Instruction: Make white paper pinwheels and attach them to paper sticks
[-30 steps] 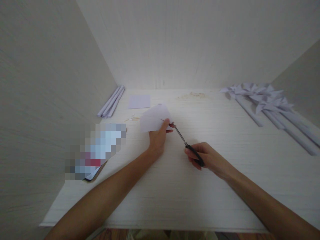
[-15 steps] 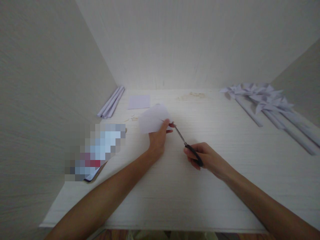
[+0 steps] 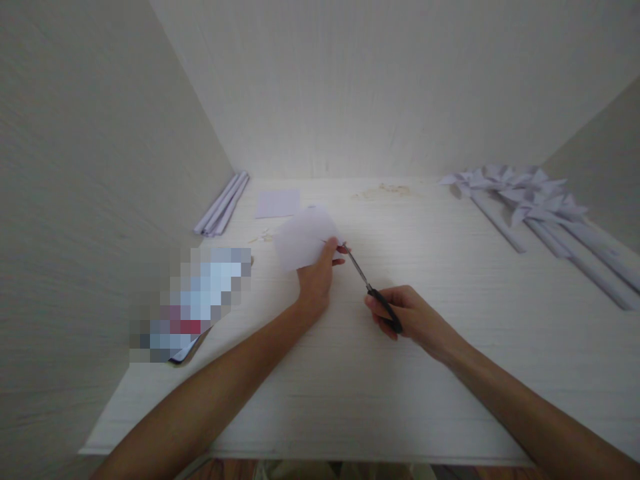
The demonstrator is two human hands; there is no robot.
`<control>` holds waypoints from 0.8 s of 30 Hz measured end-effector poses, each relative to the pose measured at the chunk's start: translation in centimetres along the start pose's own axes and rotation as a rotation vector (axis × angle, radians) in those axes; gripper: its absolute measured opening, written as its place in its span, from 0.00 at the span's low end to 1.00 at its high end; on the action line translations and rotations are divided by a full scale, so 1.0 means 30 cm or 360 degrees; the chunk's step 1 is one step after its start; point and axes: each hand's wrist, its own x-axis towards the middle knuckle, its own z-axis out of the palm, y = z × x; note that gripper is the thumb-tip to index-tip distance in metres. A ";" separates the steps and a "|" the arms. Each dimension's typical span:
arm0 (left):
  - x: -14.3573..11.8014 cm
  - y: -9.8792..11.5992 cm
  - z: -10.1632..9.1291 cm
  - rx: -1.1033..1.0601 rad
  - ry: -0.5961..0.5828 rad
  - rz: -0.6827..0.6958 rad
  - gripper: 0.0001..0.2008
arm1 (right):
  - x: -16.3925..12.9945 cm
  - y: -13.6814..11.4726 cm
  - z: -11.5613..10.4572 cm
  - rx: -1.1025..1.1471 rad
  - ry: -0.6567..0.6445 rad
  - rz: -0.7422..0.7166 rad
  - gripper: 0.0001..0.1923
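Note:
A white sheet of paper (image 3: 304, 239) is pinched at its right side between the thumb and fingers of my left hand (image 3: 319, 270). A short dark slit or line shows in it beside my thumb. My right hand (image 3: 395, 310) is closed around the black handles of a pair of scissors (image 3: 385, 310). The blades point up and left, with their tips at the fingers of my left hand by the paper's right edge. Whether the tips are in the paper is too small to tell.
Several rolled paper sticks (image 3: 223, 203) lie at the back left, beside a flat paper square (image 3: 277, 203). A phone (image 3: 187, 350), partly blurred out, is at the left. Several paper pinwheels (image 3: 543, 210) on paper sticks lie at the right. Walls surround the white table (image 3: 320, 400).
My right hand and the scissors have shifted slightly left. The paper in my left hand has tilted a little. Everything else lies as before.

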 end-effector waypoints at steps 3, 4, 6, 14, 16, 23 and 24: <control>0.001 0.000 -0.001 0.0022 0.0000 -0.0010 0.08 | -0.001 -0.002 0.002 0.0010 0.0005 -0.0006 0.23; 0.001 0.000 -0.001 0.0020 -0.0001 -0.0011 0.08 | 0.000 -0.001 0.003 0.0003 0.0005 -0.0011 0.23; 0.001 0.000 -0.001 0.0011 -0.0012 -0.0018 0.08 | 0.001 0.002 0.002 -0.0019 0.0005 -0.0019 0.23; 0.005 0.009 -0.001 -0.0072 0.0007 -0.0058 0.08 | -0.001 0.006 -0.015 -0.0031 -0.0106 -0.0028 0.22; 0.005 0.012 -0.001 -0.0084 -0.0004 -0.0063 0.07 | 0.001 0.008 -0.017 -0.0011 -0.0062 -0.0066 0.22; -0.043 0.009 0.004 -0.0097 -0.0312 -0.0217 0.07 | 0.040 0.035 -0.007 0.0221 0.0591 -0.0441 0.13; -0.052 0.008 0.006 -0.0083 -0.0352 -0.0249 0.06 | 0.045 0.038 -0.005 0.0227 0.0608 -0.0478 0.11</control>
